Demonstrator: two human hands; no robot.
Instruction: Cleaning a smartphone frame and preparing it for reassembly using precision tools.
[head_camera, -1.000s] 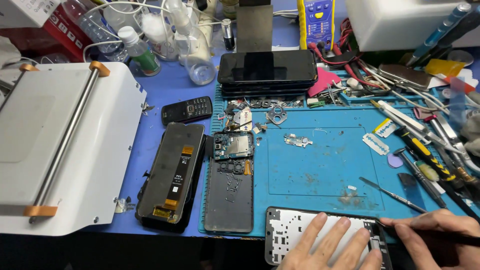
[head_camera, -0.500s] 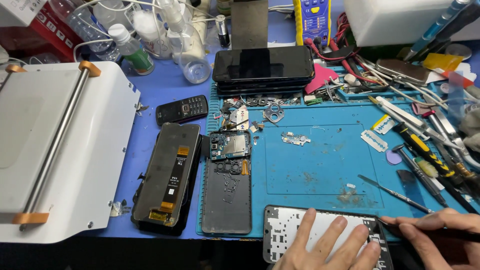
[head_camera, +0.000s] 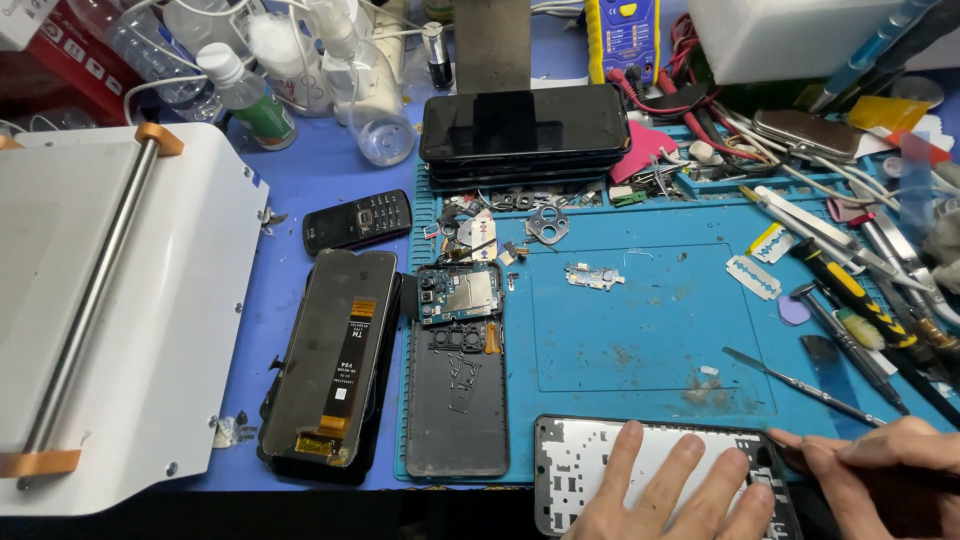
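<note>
Head view: left hand (head_camera: 680, 490) flat, fingers spread, on phone frame (head_camera: 570, 470); right hand (head_camera: 880, 465) pinches thin tool (head_camera: 790, 455).

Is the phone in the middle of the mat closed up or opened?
Opened: the phone lies with no back cover, its circuit board bare.

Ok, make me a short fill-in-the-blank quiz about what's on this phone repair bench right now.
1. The left hand presses flat on a phone ____ frame.
2. The work mat under the parts is ____ in colour.
3. The small keypad phone lies on the ____ tabletop beside the mat.

Missing words: white; blue; purple
</note>
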